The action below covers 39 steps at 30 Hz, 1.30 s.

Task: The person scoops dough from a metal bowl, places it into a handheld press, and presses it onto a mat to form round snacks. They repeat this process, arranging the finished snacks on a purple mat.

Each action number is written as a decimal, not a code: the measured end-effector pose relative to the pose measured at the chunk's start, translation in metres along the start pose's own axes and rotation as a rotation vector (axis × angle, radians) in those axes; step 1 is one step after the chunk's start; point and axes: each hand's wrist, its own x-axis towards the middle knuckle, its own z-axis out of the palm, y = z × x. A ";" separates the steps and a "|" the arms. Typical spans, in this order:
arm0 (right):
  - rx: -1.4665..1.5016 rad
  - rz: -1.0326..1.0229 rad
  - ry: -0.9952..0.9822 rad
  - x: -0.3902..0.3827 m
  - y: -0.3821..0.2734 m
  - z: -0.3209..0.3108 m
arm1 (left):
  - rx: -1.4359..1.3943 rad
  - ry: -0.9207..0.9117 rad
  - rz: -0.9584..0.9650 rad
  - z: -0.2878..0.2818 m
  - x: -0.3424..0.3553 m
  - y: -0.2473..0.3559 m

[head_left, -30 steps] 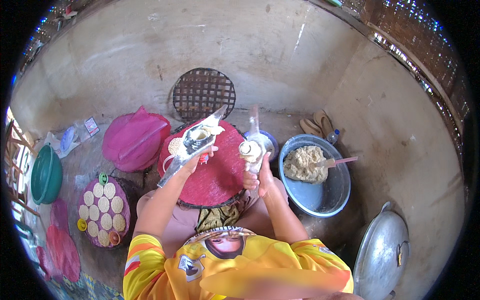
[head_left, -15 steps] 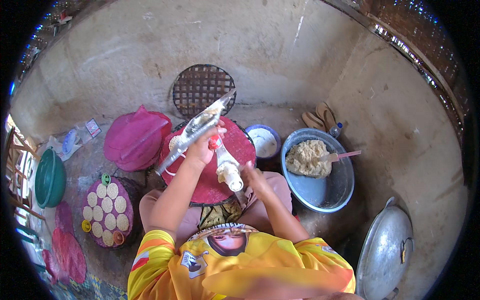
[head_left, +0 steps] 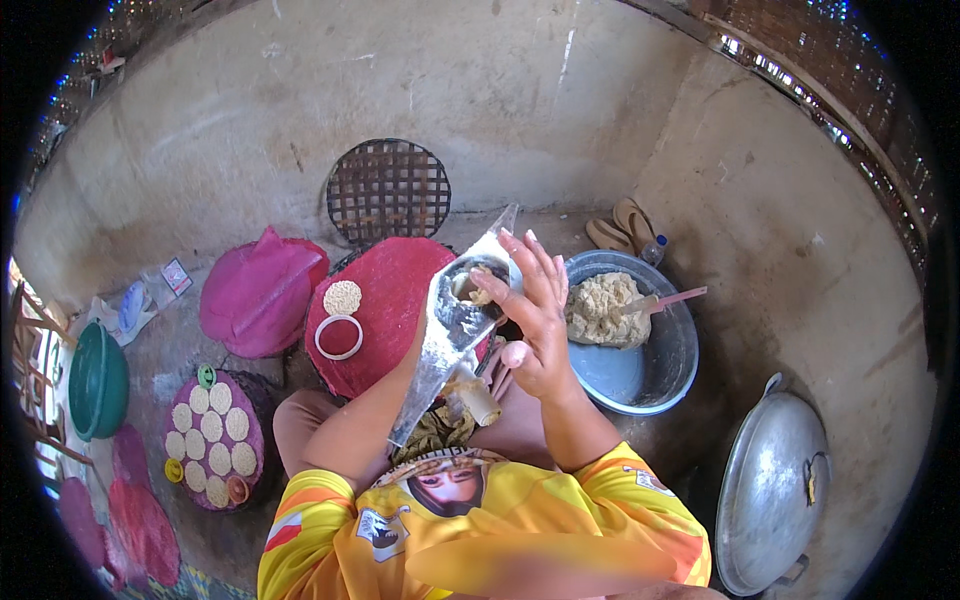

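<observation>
My left hand, largely hidden, grips a flat metal press tool with a round well smeared with dough. A second part with a pale, dough-smeared cylinder shows beneath it. My right hand has its fingers apart, the tips at the dough in the well and the thumb coated pale. Behind my hands lies a red round mat bearing a lattice-patterned dough disc and a white ring.
At right are a blue basin of dough, sandals, a bottle and a metal lid. At left are pink mats, a tray of several discs and a green basin. A woven rack leans on the wall.
The two tool parts have come together, the cylinder part dropping beneath the welled one. My right hand has let go and moved up onto the well with spread fingers.
</observation>
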 end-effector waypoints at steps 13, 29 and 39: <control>0.245 0.180 0.221 -0.020 0.037 -0.055 | 0.435 0.132 -0.246 -0.010 -0.020 0.025; -1.291 0.801 -1.038 -0.132 0.315 -0.056 | 0.701 0.419 0.349 -0.130 -0.144 0.189; -1.374 0.829 -0.996 -0.071 0.286 -0.135 | 0.765 0.392 0.371 -0.197 -0.174 0.196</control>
